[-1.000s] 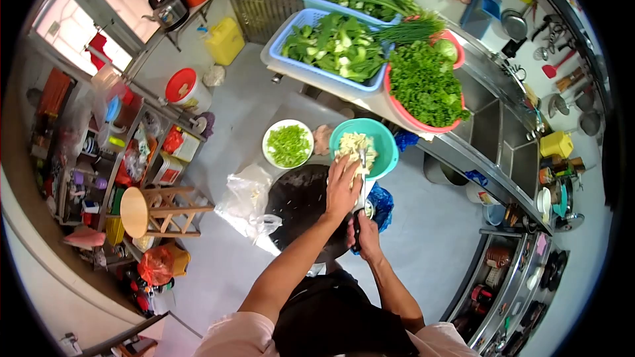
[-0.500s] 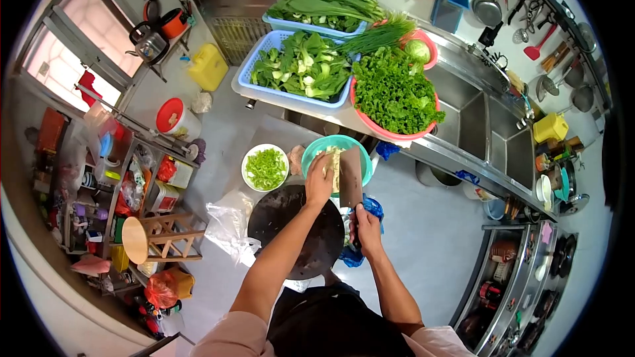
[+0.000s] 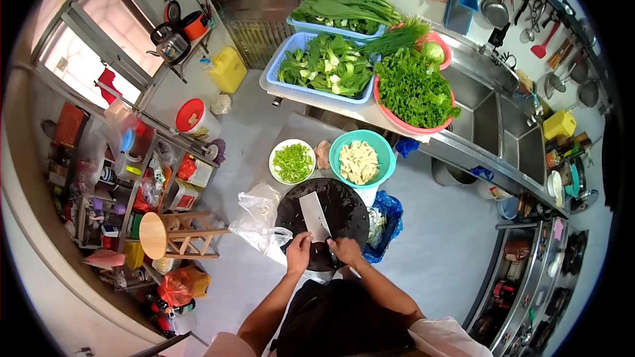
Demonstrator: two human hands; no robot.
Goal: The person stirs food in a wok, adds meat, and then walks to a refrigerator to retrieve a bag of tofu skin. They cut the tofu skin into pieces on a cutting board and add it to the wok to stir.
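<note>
My right hand [image 3: 345, 249] is closed around the handle of the cleaver [image 3: 315, 216], whose flat blade lies on the round dark chopping board [image 3: 344, 208] just ahead of my knuckles. My left hand [image 3: 298, 251] rests at the near edge of the board beside the blade's heel; I cannot tell whether its fingers are curled or flat. The teal bowl [image 3: 380, 149] of pale chopped pieces sits beyond the board, with the white plate of chopped green vegetable [image 3: 292, 162] to its left. To work cleanly here, I judge I should keep my left fingertips tucked back from the edge and hold the blade level.
</note>
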